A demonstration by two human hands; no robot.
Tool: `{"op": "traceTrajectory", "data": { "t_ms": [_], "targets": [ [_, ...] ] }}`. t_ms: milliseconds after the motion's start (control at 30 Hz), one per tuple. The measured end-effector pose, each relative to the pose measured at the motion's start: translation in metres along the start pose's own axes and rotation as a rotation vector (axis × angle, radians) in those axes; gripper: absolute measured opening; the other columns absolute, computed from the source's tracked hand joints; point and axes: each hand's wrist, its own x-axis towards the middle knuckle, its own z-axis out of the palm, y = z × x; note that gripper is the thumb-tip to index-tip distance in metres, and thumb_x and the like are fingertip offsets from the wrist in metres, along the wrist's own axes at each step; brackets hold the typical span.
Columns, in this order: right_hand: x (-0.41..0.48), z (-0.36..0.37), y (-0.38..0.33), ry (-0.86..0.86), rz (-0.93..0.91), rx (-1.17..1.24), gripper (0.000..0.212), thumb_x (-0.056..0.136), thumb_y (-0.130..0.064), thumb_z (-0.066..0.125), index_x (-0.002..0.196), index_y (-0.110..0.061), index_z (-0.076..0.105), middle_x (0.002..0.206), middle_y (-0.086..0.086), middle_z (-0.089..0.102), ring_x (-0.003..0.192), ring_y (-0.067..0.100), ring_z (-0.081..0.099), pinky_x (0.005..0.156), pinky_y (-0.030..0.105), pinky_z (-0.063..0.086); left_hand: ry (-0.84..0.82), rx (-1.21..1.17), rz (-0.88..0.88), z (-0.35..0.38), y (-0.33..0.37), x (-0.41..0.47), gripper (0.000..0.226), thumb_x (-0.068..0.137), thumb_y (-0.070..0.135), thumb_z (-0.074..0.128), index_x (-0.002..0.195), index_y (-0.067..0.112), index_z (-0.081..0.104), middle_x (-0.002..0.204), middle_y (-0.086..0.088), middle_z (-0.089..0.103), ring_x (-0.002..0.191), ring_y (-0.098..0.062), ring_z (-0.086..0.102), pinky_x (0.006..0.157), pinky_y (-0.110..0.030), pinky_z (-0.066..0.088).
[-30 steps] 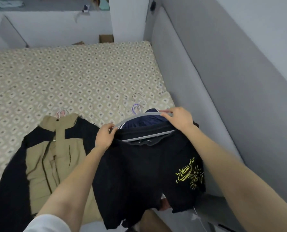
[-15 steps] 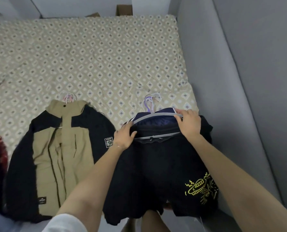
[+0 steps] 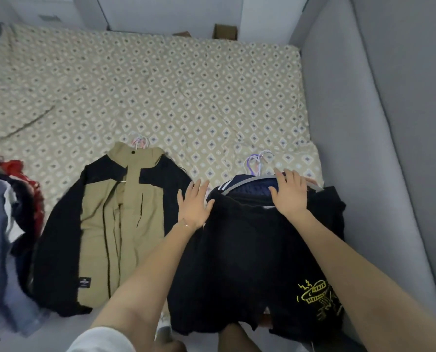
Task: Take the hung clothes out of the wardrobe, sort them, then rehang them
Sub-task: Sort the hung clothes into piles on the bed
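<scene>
A black garment (image 3: 250,262) with a yellow print near its lower right lies on the bed's near right corner, on a grey hanger (image 3: 252,182) over a dark blue garment. Purple and white hanger hooks (image 3: 256,162) stick out above it. My left hand (image 3: 195,204) lies flat with straight fingers on the garment's left shoulder. My right hand (image 3: 289,193) presses flat on the hanger's right side, fingers spread. A tan and black jacket (image 3: 115,224) lies on its hanger to the left.
The patterned bedspread (image 3: 161,92) stretches away behind the clothes. A pile of red, blue and white clothes (image 3: 6,224) on hangers lies at the left edge. A grey padded headboard (image 3: 364,148) runs along the right side.
Both hands have let go of the hanger and garment top and now lie flat on them. The black garment has come down onto the bed. The camera has tilted downward.
</scene>
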Motion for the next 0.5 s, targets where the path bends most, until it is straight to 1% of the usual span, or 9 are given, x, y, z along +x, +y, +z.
{"op": "traceTrajectory", "data": {
  "t_ms": [100, 167, 267, 367, 433, 500],
  "targets": [
    [-0.006, -0.010, -0.037, 0.014, -0.016, 0.008, 0.063, 0.098, -0.036, 0.051, 0.153, -0.016, 0.028, 0.151, 0.017, 0.037, 0.138, 0.037, 0.033, 0.114, 0.050, 0.024, 0.036, 0.057, -0.002, -0.019, -0.028, -0.007, 0.062, 0.103, 0.042, 0.038, 0.158, 0.028, 0.013, 0.166, 0.001, 0.004, 0.153, -0.020, -0.002, 0.122, -0.050, -0.005],
    [-0.011, -0.016, -0.064, 0.014, -0.014, 0.013, 0.065, 0.098, -0.038, 0.051, 0.154, -0.019, 0.025, 0.153, 0.014, 0.034, 0.139, 0.036, 0.032, 0.114, 0.049, 0.025, 0.067, 0.070, 0.006, -0.034, -0.050, -0.011, 0.063, 0.102, 0.043, 0.040, 0.158, 0.028, 0.013, 0.166, 0.001, 0.003, 0.153, -0.020, -0.003, 0.121, -0.051, -0.005],
    [-0.024, -0.020, -0.108, 0.040, -0.006, 0.016, 0.065, 0.097, -0.040, 0.051, 0.153, -0.018, 0.026, 0.155, 0.016, 0.032, 0.140, 0.036, 0.031, 0.115, 0.049, 0.024, 0.102, 0.078, 0.016, -0.058, -0.088, -0.018, 0.065, 0.101, 0.045, 0.041, 0.158, 0.029, 0.013, 0.166, 0.001, 0.004, 0.153, -0.021, -0.003, 0.121, -0.052, -0.004],
    [-0.039, -0.019, -0.156, 0.051, 0.009, 0.016, 0.065, 0.097, -0.043, 0.050, 0.153, -0.018, 0.026, 0.155, 0.015, 0.033, 0.141, 0.035, 0.030, 0.114, 0.048, 0.024, 0.093, 0.083, 0.008, -0.084, -0.128, -0.028, 0.065, 0.101, 0.045, 0.041, 0.158, 0.030, 0.012, 0.166, 0.001, 0.004, 0.153, -0.021, -0.003, 0.121, -0.053, -0.004],
    [-0.049, -0.017, -0.190, 0.067, 0.013, 0.032, 0.066, 0.096, -0.043, 0.052, 0.153, -0.017, 0.029, 0.153, 0.015, 0.036, 0.141, 0.035, 0.031, 0.114, 0.049, 0.026, 0.083, 0.088, -0.021, -0.101, -0.157, -0.036, 0.066, 0.102, 0.044, 0.040, 0.158, 0.030, 0.010, 0.166, 0.000, 0.003, 0.153, -0.021, -0.003, 0.120, -0.054, -0.004],
    [-0.056, -0.015, -0.222, 0.059, 0.033, 0.063, 0.067, 0.096, -0.043, 0.052, 0.153, -0.018, 0.028, 0.153, 0.014, 0.035, 0.141, 0.034, 0.030, 0.114, 0.050, 0.025, 0.064, 0.105, -0.037, -0.116, -0.186, -0.041, 0.067, 0.102, 0.044, 0.040, 0.158, 0.029, 0.006, 0.166, 0.000, 0.001, 0.153, -0.022, -0.003, 0.121, -0.056, -0.002]
  ]
}}
